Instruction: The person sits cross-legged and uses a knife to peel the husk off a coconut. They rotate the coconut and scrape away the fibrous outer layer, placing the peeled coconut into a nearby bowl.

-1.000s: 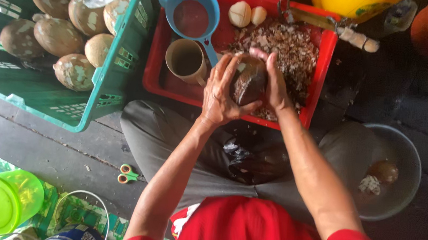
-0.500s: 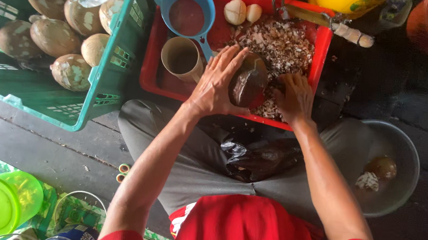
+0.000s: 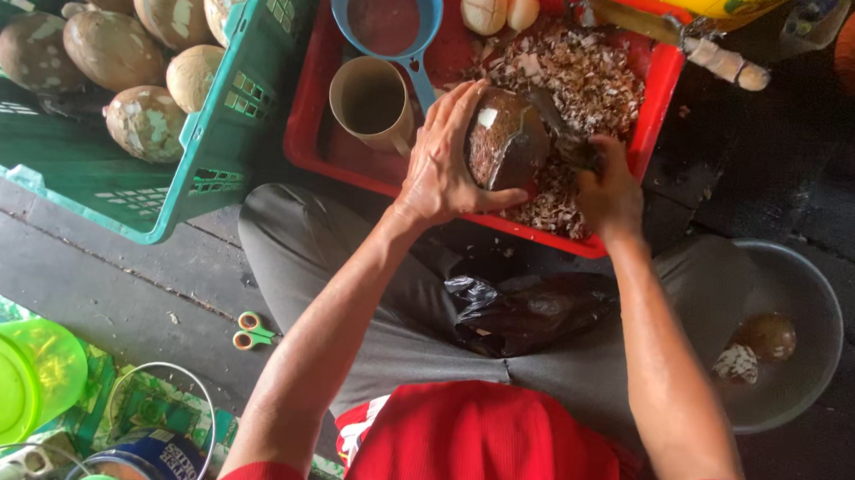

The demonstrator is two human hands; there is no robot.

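The left hand [image 3: 443,166] wraps around a brown coconut [image 3: 503,140] and holds it over the red tray [image 3: 648,105] in the upper middle of the frame. The right hand [image 3: 607,187] grips a dark knife [image 3: 561,129] against the coconut. Shell bits [image 3: 579,75] fill the tray. More coconuts [image 3: 110,47] sit in the green crate [image 3: 149,201], upper left.

Right hand [image 3: 607,187] hides tool handle; yellow bowl [image 3: 715,0] cut by top edge.
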